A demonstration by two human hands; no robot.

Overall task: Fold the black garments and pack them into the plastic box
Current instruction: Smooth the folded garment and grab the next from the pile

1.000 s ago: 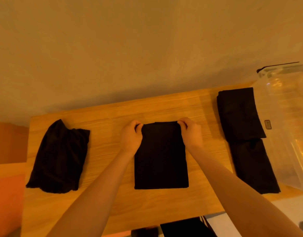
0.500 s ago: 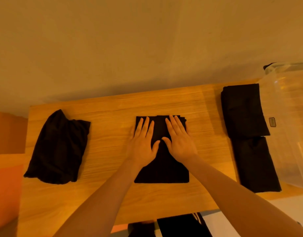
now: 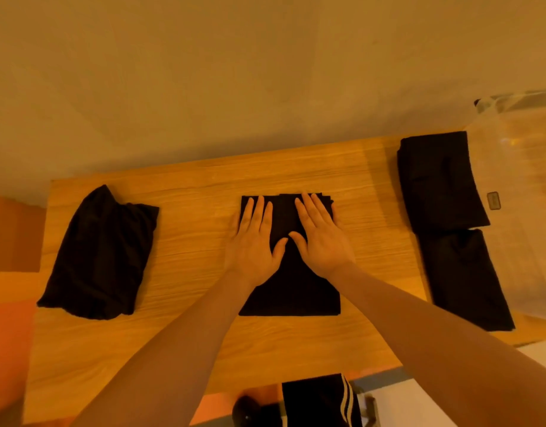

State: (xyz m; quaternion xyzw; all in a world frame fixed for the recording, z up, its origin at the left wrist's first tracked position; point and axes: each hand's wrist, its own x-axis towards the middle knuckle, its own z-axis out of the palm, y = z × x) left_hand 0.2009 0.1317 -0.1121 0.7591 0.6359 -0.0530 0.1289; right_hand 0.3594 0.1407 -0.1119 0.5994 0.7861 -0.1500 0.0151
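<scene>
While both forearms reach forward from the near edge of the wooden table (image 3: 185, 349), I see dark trousers with white side stripes (image 3: 324, 402) below that edge. At the table's centre lies the folded black garment (image 3: 296, 291), a flat rectangle with its near edge square to me. My left hand (image 3: 253, 245) rests flat on the garment's left half, fingers straight and slightly spread, holding nothing; its outer edge overlaps the wood. My right hand (image 3: 322, 241) rests flat on the right half, fingers likewise extended and gripping nothing. The two thumbs almost meet over the garment's midline.

To the left, well apart, an unfolded black garment (image 3: 99, 254) lies bunched on the table. To the right, two folded black garments sit end to end: the nearer one (image 3: 468, 282) touches the farther one (image 3: 441, 180). Just beside them, at the table's right end, stands the clear plastic box (image 3: 524, 180); I cannot tell what it holds. Beyond the table is a plain wall (image 3: 234, 72).
</scene>
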